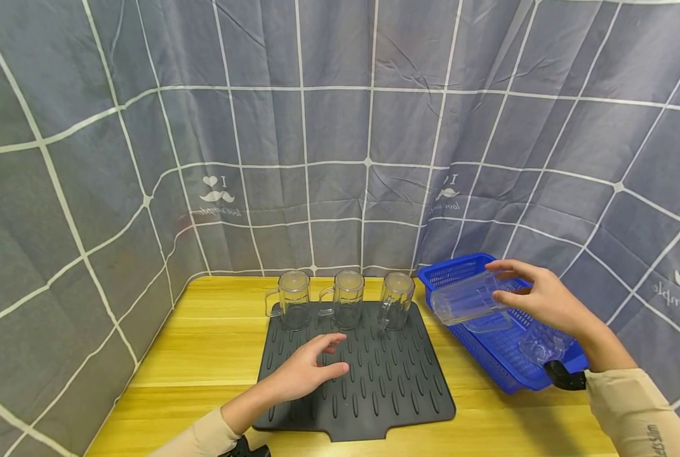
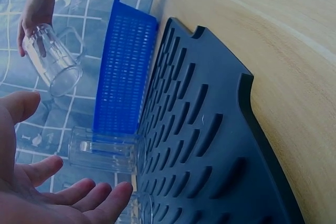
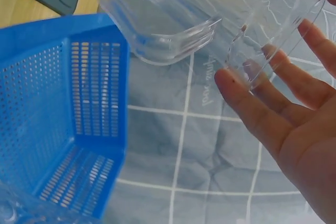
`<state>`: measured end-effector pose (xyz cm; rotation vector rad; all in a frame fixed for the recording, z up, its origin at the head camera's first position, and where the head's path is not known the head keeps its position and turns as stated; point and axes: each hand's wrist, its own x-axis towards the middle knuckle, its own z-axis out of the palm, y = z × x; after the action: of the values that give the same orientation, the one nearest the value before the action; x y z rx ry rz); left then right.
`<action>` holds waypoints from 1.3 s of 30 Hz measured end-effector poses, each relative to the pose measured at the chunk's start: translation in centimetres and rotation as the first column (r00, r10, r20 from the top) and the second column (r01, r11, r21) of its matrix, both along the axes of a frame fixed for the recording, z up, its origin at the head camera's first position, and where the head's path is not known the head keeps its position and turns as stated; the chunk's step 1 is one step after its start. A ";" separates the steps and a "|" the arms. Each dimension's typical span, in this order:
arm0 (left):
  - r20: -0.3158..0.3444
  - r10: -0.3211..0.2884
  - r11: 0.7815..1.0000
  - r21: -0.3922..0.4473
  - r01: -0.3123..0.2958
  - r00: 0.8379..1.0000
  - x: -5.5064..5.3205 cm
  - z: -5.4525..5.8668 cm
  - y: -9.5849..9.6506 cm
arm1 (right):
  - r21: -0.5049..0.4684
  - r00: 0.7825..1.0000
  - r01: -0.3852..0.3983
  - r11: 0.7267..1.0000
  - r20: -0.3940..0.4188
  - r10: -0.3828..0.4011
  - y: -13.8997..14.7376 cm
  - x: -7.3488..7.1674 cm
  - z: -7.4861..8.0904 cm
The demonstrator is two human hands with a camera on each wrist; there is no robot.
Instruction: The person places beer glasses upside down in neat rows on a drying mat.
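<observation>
My right hand (image 1: 545, 298) grips a clear glass mug (image 1: 465, 299) by one end, thumb and fingers spread around it. The mug is tilted over the blue basket (image 1: 482, 358), its other end pointing left, its handle (image 3: 178, 45) on the underside. Inside the basket lies another clear glass mug (image 1: 542, 346). Above the dark ribbed mat (image 1: 368, 387), my left hand (image 1: 302, 374) holds nothing, its fingers (image 2: 86, 195) relaxed and apart. Along the mat's back edge stand three clear mugs: a left one (image 1: 294, 301), a middle one (image 1: 348, 301) and a right one (image 1: 397, 303).
A yellow wood-grain table (image 1: 191, 355) lies under the mat and basket. Behind and at both sides hangs a grey curtain (image 1: 340, 127) with white grid lines. The basket stands angled at the mat's right.
</observation>
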<state>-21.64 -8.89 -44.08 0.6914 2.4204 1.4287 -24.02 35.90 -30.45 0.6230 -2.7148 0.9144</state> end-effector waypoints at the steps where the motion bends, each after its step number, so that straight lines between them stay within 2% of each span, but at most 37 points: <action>1: 0.001 0.000 1.000 0.002 0.000 1.000 0.0 0.0 0.0 | -0.019 1.000 -0.007 1.000 0.008 0.008 0.0 0.0 -0.1; 13: -0.017 0.003 1.000 -0.010 -0.003 1.000 0.2 0.1 0.1 | -0.167 0.994 -0.087 0.982 0.048 0.096 -0.8 0.1 -1.8; 23: -0.015 0.002 1.000 -0.012 -0.002 1.000 0.2 0.2 0.3 | -0.240 0.983 -0.126 0.963 0.102 0.154 -2.1 0.1 -3.2; 32: -0.013 0.007 1.000 -0.015 -0.008 1.000 0.1 0.2 0.3 | -0.379 0.961 -0.183 0.907 0.123 0.246 -4.3 -0.2 -4.8; 39: -0.003 0.003 1.000 0.010 -0.003 1.000 0.3 0.3 0.3 | -0.435 0.950 -0.211 0.875 0.119 0.289 -5.8 -0.7 -6.6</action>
<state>-21.38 -8.61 -43.83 0.6925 2.4196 1.4426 -24.74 30.07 -37.00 0.8444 -2.4889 1.6367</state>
